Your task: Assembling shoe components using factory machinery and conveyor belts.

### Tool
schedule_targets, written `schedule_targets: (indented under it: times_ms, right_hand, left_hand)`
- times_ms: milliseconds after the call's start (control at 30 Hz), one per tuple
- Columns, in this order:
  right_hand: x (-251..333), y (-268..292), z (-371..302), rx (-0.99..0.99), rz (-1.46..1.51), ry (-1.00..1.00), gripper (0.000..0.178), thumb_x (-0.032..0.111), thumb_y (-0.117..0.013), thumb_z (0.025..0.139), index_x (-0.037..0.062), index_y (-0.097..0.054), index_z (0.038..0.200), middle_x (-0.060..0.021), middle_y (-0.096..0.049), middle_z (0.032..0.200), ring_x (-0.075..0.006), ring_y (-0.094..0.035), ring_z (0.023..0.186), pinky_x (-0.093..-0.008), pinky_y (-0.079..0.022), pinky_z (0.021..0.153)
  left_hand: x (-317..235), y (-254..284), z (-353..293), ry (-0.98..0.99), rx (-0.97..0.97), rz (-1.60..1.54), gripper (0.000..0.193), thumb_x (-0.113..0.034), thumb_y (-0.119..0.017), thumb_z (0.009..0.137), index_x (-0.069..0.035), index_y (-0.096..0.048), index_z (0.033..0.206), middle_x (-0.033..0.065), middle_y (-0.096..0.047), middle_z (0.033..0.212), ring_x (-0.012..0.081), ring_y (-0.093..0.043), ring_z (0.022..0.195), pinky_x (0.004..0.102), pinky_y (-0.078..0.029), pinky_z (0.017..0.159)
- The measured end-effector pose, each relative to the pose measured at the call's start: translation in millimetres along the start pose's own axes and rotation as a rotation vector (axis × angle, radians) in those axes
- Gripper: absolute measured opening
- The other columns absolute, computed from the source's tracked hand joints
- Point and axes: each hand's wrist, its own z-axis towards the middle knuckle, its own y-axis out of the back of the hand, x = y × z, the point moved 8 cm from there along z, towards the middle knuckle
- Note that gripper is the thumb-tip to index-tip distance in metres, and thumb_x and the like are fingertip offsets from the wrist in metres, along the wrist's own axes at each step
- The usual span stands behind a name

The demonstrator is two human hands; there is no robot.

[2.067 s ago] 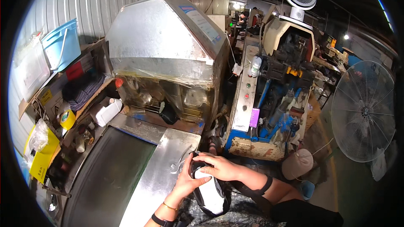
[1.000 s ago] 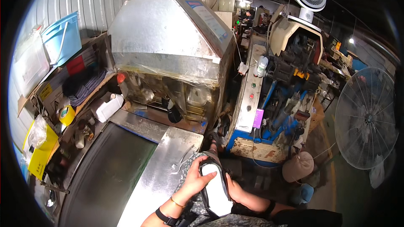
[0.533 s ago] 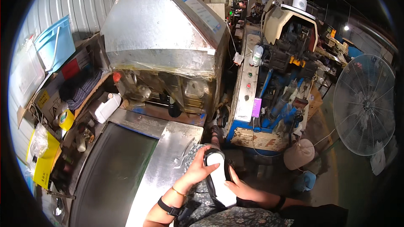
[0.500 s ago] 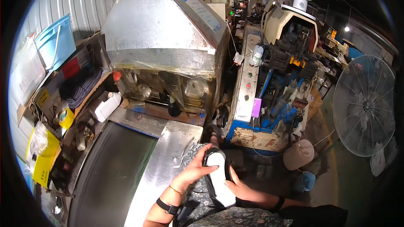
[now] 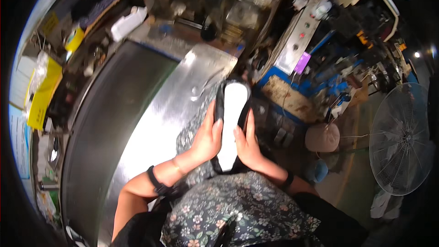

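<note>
A black shoe [image 5: 236,105] with a long white sole-shaped face turned toward me lies between my hands, above my lap. Its rounded wider end points away from me, and a dark rim runs around the white face. My left hand [image 5: 207,136] grips its left side, thumb along the edge of the white. On the other side my right hand [image 5: 248,146] holds the shoe, its thumb on the white face and the fingers along the black side. The shoe's far side is hidden beneath.
A dark conveyor belt [image 5: 114,91] and a shiny metal sheet [image 5: 157,98] lie to my left. A blue-framed machine [image 5: 286,89] stands ahead right, near a pinkish bucket [image 5: 322,137] and a large fan [image 5: 404,139]. A white jug [image 5: 129,24] is at the far left.
My view has tilted down and turned. The shoe, tilted before, now points nearly straight away from me; my left hand has moved from its far end down to its left side.
</note>
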Motion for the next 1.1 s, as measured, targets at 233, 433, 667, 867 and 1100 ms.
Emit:
schedule_targets:
  times_ms: [233,433,667,867,1100]
  right_hand:
    - [-6.4,2.9,4.9,0.04,0.045,-0.005,0.071,0.019,-0.047,0.103,-0.0062,-0.002,0.153,-0.0277,-0.024,0.155,-0.034,-0.029,0.144,-0.0401,-0.026,0.116]
    - [3.7,0.1,-6.5,0.227,0.043,-0.058,0.069,0.029,-0.037,0.107,-0.0045,0.0,0.154,-0.0237,-0.014,0.16,-0.0323,-0.017,0.149,-0.0401,-0.019,0.119]
    - [4.2,34.4,90.2,0.118,0.683,-0.134,0.055,0.042,-0.031,0.108,0.0076,-0.035,0.151,-0.013,-0.036,0.153,-0.0229,-0.033,0.142,-0.034,-0.023,0.117]
    - [24.3,27.7,97.7,0.002,0.226,0.077,0.023,0.016,-0.046,0.105,0.0032,-0.062,0.115,-0.0077,-0.061,0.117,-0.0187,-0.053,0.116,-0.0298,-0.038,0.105]
    - [23.4,32.4,97.8,0.351,0.425,-0.041,0.044,0.006,-0.046,0.101,0.0031,-0.043,0.145,-0.0081,-0.045,0.146,-0.0211,-0.035,0.14,-0.0341,-0.024,0.117]
  left_hand:
    - [66.1,-37.9,1.4,0.638,-0.11,-1.104,0.06,-0.048,-0.03,0.107,-0.001,-0.05,0.139,0.0124,-0.055,0.136,0.0195,-0.05,0.124,0.032,-0.035,0.109]
    - [24.8,-16.9,85.9,0.433,0.109,-1.045,0.059,-0.052,-0.036,0.105,-0.005,-0.052,0.136,0.0091,-0.055,0.133,0.0167,-0.051,0.121,0.0313,-0.039,0.106]
    - [7.4,-25.6,88.0,0.345,0.225,-0.66,0.043,-0.024,-0.059,0.097,-0.002,-0.054,0.134,0.0089,-0.053,0.135,0.0165,-0.048,0.124,0.0317,-0.035,0.107]
    - [6.8,-26.1,87.0,0.284,0.187,-0.925,0.036,-0.02,-0.057,0.1,-0.005,-0.053,0.132,0.0068,-0.051,0.134,0.018,-0.045,0.128,0.0299,-0.033,0.109]
    - [17.8,-19.5,90.6,0.24,0.141,-0.835,0.037,-0.02,-0.057,0.1,-0.004,-0.052,0.133,0.0059,-0.056,0.126,0.0142,-0.051,0.117,0.0285,-0.04,0.102]
